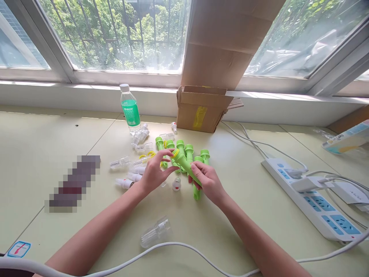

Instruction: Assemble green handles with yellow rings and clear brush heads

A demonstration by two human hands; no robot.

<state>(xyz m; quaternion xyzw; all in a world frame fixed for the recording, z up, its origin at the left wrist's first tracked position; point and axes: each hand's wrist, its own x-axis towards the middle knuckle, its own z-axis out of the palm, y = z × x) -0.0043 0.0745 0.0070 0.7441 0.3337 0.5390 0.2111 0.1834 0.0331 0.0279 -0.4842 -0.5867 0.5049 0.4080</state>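
My right hand (209, 181) is wrapped round the lower part of a green plastic tube (186, 164), holding it tilted above the table. A yellow ring (175, 153) sits at the tube's upper threaded end. The fingertips of my left hand (157, 171) are on that ring, with the thumb spread lower, close to the tube's side. Behind and under my hands lie several more green tubes (205, 156) with threaded ends. Loose yellow rings (151, 154) lie left of them. A small clear-and-white piece with a red spot (177, 184) stands just below the held tube.
Several clear plastic cups (119, 162) and white-ended pieces (124, 184) lie at left. One clear cup (156, 232) lies nearer me, by a white cable (184, 244). Behind are a water bottle (131, 109) and a cardboard box (198, 111). A power strip (311, 200) lies right.
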